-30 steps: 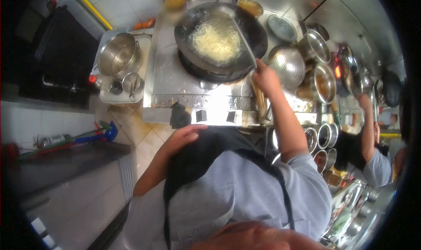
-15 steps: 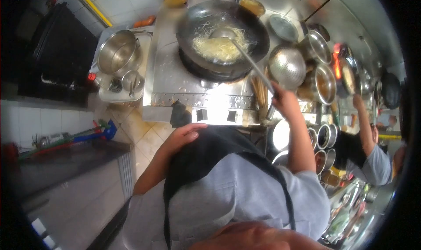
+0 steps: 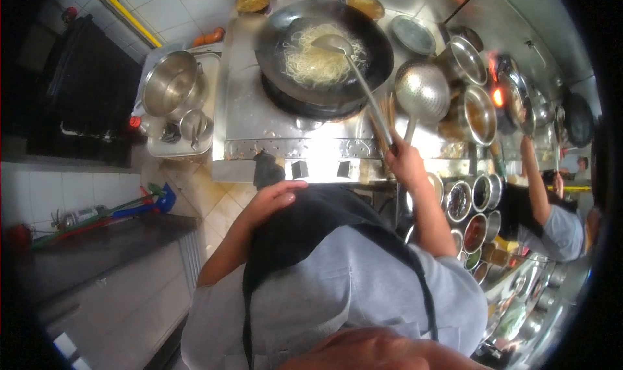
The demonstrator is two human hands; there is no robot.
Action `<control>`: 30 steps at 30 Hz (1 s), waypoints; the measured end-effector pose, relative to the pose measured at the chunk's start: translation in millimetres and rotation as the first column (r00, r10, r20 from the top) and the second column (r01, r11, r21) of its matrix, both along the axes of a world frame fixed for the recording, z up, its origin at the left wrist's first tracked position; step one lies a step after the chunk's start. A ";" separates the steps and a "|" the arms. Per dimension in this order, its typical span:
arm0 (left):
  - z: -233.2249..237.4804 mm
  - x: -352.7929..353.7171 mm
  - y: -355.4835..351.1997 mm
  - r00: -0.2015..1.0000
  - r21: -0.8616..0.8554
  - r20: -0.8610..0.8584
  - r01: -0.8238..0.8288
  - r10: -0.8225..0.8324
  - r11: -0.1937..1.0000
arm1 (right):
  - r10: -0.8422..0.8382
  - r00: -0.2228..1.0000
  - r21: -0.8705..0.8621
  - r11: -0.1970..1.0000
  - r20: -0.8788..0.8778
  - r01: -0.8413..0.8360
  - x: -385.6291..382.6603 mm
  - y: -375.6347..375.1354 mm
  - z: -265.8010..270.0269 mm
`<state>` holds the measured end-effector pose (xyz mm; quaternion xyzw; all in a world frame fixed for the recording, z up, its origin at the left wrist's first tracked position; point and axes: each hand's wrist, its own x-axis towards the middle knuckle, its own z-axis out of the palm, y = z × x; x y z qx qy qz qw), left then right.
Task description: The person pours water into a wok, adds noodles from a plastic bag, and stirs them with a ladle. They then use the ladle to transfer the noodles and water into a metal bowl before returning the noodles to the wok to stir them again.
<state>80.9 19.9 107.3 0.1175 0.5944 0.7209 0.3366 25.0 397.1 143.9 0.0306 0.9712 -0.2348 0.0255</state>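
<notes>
A dark wok sits on the stove burner with pale noodles in it. My right hand is closed round the handle of a long metal ladle, whose bowl lies over the noodles' upper edge inside the wok. Right beside that hand is the handle of a perforated strainer. My left hand lies with fingers stretched out against the black apron, near the stove's front edge. Nothing shows in it.
Left of the stove, a tray carries a steel pot and a small cup. Metal pots and several round seasoning containers stand at the right. Farther right, a co-worker's arm reaches toward a pan near a flame.
My right hand has drawn the ladle handle down and left. The bowl has moved slightly up in the wok and turned, and the noodles lie differently. My left hand stays put.
</notes>
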 end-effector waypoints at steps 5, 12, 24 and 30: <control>-8.9 5.8 -6.0 0.999 0.024 0.021 -0.027 0.027 0.999 | 0.115 0.987 -0.257 0.963 0.113 -0.083 15.6 -27.4 17.4; 1.7 15.3 -18.8 1.000 0.001 0.001 -0.027 0.026 1.000 | 0.434 0.886 -0.099 0.901 0.161 -0.423 -2.1 -99.6 -10.6; 5.6 42.6 -55.0 0.999 0.022 -0.014 -0.048 0.049 0.999 | 0.369 0.873 0.369 0.800 0.320 -0.474 3.8 -144.2 -100.5; -5.5 43.6 -60.2 0.996 0.016 -0.029 0.086 -0.086 0.996 | 0.377 0.926 0.228 0.903 -0.017 -0.364 51.0 -142.8 -88.7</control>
